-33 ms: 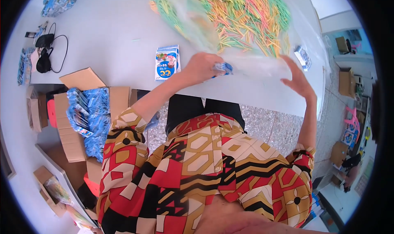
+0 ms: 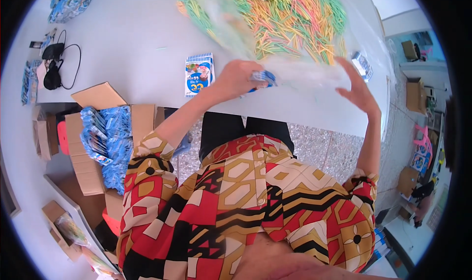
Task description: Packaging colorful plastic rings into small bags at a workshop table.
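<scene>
In my left hand (image 2: 237, 79) is a crumpled blue-and-white packet (image 2: 264, 77), gripped over the near part of the table. To its right my right hand (image 2: 360, 91) is held with fingers and thumb apart, its fingertips beside the edge of a clear plastic bag (image 2: 307, 73). Thin candy-like sticks (image 2: 295, 24) in green, yellow, orange and pink lie heaped in this bag on the far side of both hands. Flat printed blue-and-white packets (image 2: 198, 76) rest on the table just left of my left hand.
An open cardboard box (image 2: 83, 152) full of blue packets (image 2: 117, 145) stands left of my body, below the table's near edge. Black corded items (image 2: 53, 66) lie at the table's left. Another packet (image 2: 362, 67) is at the right, and a blue bundle (image 2: 73, 4) at the far left.
Both hands have shifted slightly toward the far side, the packet moving with my left hand. The heap of sticks appears a little further left.
</scene>
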The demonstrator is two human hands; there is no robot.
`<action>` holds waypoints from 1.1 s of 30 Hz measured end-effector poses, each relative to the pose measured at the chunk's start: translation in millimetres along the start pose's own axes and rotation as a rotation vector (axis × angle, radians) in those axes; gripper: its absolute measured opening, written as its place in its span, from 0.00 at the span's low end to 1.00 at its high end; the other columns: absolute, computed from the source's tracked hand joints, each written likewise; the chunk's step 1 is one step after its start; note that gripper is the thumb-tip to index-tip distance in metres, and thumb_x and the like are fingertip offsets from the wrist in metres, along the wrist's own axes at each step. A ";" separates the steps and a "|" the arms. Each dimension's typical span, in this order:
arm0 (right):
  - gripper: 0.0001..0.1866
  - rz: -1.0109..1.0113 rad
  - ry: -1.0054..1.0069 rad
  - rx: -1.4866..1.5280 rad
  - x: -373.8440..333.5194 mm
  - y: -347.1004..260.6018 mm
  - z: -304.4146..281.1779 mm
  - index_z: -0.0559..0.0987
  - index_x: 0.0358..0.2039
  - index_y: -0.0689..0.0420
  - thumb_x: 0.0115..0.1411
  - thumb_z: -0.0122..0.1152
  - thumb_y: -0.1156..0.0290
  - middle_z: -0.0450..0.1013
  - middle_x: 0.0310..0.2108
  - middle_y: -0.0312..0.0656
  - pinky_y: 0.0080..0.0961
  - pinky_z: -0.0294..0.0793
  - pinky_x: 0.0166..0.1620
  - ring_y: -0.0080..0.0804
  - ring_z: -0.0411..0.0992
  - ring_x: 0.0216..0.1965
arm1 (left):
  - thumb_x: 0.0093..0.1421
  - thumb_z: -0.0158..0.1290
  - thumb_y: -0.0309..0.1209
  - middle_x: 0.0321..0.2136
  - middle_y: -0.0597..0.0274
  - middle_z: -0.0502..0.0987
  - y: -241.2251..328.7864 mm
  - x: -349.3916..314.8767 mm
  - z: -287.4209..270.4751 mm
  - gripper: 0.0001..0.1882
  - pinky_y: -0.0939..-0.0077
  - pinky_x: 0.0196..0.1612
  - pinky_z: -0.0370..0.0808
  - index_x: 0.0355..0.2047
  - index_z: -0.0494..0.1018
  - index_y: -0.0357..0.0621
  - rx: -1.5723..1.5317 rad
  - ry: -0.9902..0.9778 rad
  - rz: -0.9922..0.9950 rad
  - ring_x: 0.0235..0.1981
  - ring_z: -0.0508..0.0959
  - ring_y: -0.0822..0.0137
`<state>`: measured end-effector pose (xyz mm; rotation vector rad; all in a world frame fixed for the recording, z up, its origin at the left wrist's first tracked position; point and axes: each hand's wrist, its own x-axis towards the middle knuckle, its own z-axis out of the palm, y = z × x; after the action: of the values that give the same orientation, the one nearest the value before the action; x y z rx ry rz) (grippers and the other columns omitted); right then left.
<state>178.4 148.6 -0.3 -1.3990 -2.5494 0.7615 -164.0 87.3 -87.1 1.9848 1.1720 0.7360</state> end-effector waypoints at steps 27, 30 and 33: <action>0.24 -0.663 0.285 -0.207 131.5 -110.2 197.5 0.65 0.52 0.59 0.53 0.52 0.78 0.65 0.50 0.45 0.37 0.54 0.60 0.38 0.60 0.57 | 0.45 0.65 0.34 0.27 0.58 0.79 -80.6 4.1 -129.6 0.19 0.79 0.28 0.76 0.34 0.75 0.35 -0.143 0.247 -0.705 0.24 0.79 0.72; 0.24 -0.637 0.245 -0.379 127.4 -105.3 192.6 0.64 0.54 0.60 0.54 0.48 0.77 0.64 0.53 0.46 0.36 0.49 0.64 0.40 0.58 0.59 | 0.44 0.65 0.34 0.28 0.58 0.79 -91.7 0.2 -127.5 0.20 0.80 0.28 0.76 0.34 0.74 0.35 -0.160 0.265 -0.698 0.25 0.79 0.72; 0.25 -0.647 0.263 -0.458 130.2 -105.7 196.3 0.65 0.54 0.60 0.54 0.48 0.77 0.63 0.54 0.45 0.36 0.49 0.64 0.39 0.57 0.59 | 0.44 0.65 0.34 0.28 0.57 0.79 -104.2 -0.8 -126.7 0.20 0.79 0.28 0.76 0.34 0.74 0.35 -0.132 0.289 -0.721 0.25 0.79 0.72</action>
<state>-42.5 137.2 -133.5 -0.5924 -2.7839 -0.1079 -311.8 158.0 -96.0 1.2245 1.8101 0.6942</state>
